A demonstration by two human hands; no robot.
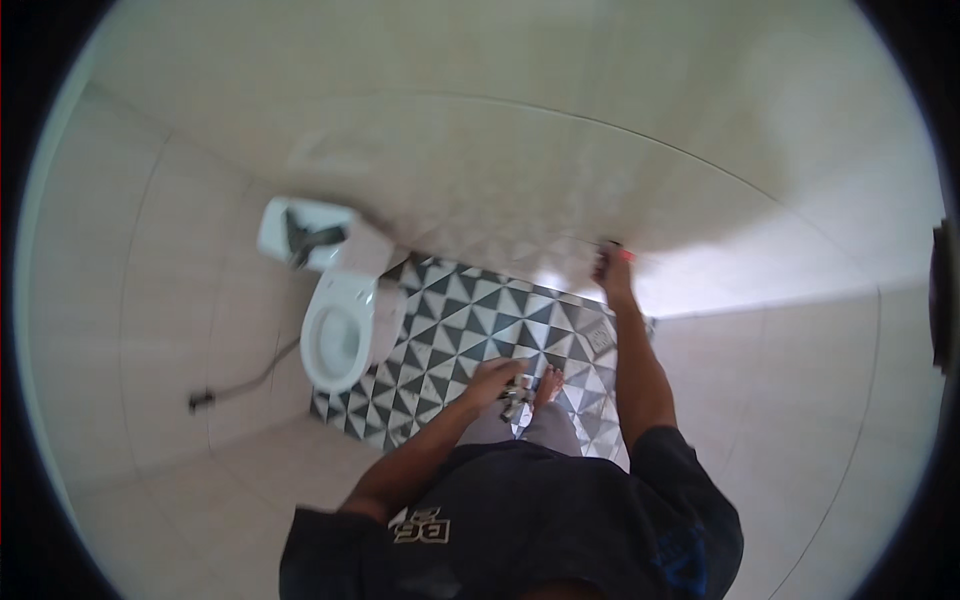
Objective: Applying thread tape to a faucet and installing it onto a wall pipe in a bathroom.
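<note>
In front of my body, my left hand [492, 381] is closed around a shiny chrome fitting [515, 398], which looks like a tap or valve; its exact kind is too small to tell. My right arm stretches forward to the pale tiled wall [560, 215]. At the low part of that wall, my right hand [613, 272] has its fingers curled round something small and dark with a red spot [626, 256]. Blur and the fingers hide what that is, and whether it touches the wall cannot be told.
To the left stands a white toilet [337, 345] with its bowl uncovered. A dark grey tool-like object [312, 238] lies on its cistern [268, 232]. A hose [255, 382] runs from a wall valve [202, 400]. Patterned floor tiles [445, 330] hold a square drain [600, 340].
</note>
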